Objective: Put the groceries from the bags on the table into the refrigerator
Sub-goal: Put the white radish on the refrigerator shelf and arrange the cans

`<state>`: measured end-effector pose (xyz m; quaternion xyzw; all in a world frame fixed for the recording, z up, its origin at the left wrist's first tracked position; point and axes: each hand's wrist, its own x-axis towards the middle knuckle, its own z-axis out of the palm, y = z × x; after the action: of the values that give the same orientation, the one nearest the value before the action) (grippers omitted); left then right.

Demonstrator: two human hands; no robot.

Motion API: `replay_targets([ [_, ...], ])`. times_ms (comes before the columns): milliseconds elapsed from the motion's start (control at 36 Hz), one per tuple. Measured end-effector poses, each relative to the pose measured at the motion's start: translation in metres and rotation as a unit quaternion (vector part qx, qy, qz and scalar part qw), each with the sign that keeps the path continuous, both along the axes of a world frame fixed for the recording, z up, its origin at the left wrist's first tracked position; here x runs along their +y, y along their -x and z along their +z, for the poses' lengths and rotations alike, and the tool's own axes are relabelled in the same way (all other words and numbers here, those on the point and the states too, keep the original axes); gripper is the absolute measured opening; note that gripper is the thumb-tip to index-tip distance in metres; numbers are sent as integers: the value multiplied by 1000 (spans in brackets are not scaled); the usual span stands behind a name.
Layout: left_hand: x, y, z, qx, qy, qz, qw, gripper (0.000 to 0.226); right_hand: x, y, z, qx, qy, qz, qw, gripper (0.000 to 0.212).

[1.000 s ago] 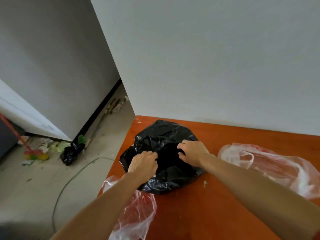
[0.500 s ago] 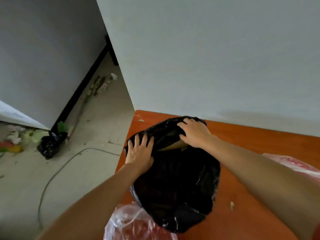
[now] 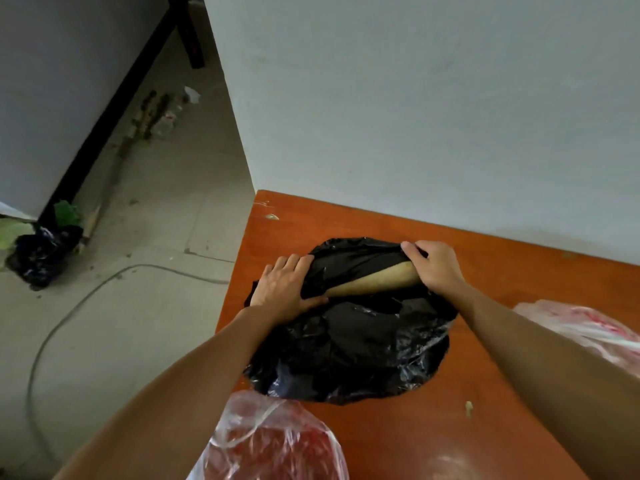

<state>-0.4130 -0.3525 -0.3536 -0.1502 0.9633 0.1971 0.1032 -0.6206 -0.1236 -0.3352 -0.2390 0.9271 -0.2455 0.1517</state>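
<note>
bag mouth (image 3: 360, 261) opened wider, orange table (image 3: 450, 427)

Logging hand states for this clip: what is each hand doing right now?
Left hand: closed on the near edge of the black bag, thumb pinching the plastic.
Right hand: closed on the bag's far edge, pulling it off a tan object.

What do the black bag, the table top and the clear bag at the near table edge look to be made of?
The crinkled black bag looks like thin glossy plastic film: sharp creases, bright glints. The orange-brown table top seems to be smooth lacquered wood or laminate, with a soft sheen; which one is unclear. The clear bag with red contents looks like thin transparent plastic, wrinkled, showing red through it.
</note>
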Motion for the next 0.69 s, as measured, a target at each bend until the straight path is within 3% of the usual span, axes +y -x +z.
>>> replay_targets([
  [111,-2,6,-1,-19,-44,-35,998,87,21,-10,0,-102,61,-136,984,45],
  [222,-1,11,0,-52,-82,-45,994,90,42,-17,-3,-239,140,-324,905,35],
  [306,0,11,0,-58,-137,-13,989,90,48,-24,-8,-242,172,-392,871,33],
  [417,3,18,6,-72,-245,76,964,78,45,-52,-9,-120,159,-365,909,37],
  [528,6,24,7,-79,-331,157,927,71,55,-82,-15,-84,128,-302,941,49],
  [694,21,32,17,-46,-317,269,908,67,84,-89,-16,-20,-13,-129,991,80],
])
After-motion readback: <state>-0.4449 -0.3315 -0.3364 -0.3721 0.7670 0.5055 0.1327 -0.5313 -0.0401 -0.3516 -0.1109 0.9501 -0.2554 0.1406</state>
